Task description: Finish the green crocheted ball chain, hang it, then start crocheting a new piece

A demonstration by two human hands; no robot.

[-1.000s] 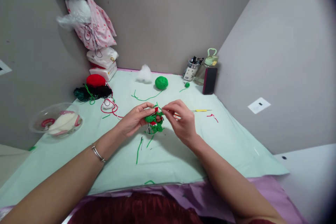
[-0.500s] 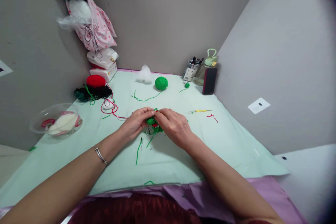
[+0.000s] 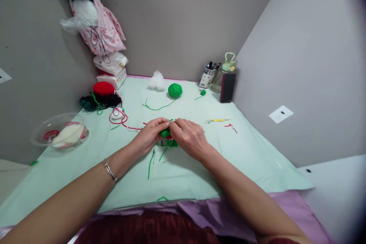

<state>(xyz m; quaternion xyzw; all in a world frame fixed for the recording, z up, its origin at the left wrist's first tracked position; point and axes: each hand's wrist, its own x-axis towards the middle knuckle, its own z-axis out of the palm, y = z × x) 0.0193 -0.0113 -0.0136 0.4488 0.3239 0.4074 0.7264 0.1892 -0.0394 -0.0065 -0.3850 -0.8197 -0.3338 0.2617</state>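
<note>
Over the middle of the table, a small green and red yarn piece [image 3: 172,143], which looks crocheted, is held between my two hands. My left hand [image 3: 150,133] pinches it from the left, thumb and fingers pressed together at its top. From the right, my right hand [image 3: 188,135] closes on the same piece, its fingertips meeting those of the left. Much of the piece is hidden behind my fingers. A red strand [image 3: 133,127] runs leftward from near my left hand. Just below the piece lie loose green yarn ends [image 3: 150,166].
A green yarn ball [image 3: 175,90] and white stuffing [image 3: 157,81] sit farther back. A yellow-handled hook [image 3: 219,120] lies to the right, a clear plastic bowl [image 3: 61,137] to the left. Red yarn [image 3: 103,89], a phone [image 3: 228,88] and a bottle [image 3: 219,80] stand near the walls.
Both hands stay on the yarn piece in nearly the same place. The fingers of my right hand have curled in slightly at its top. The whole view has shifted a little.
</note>
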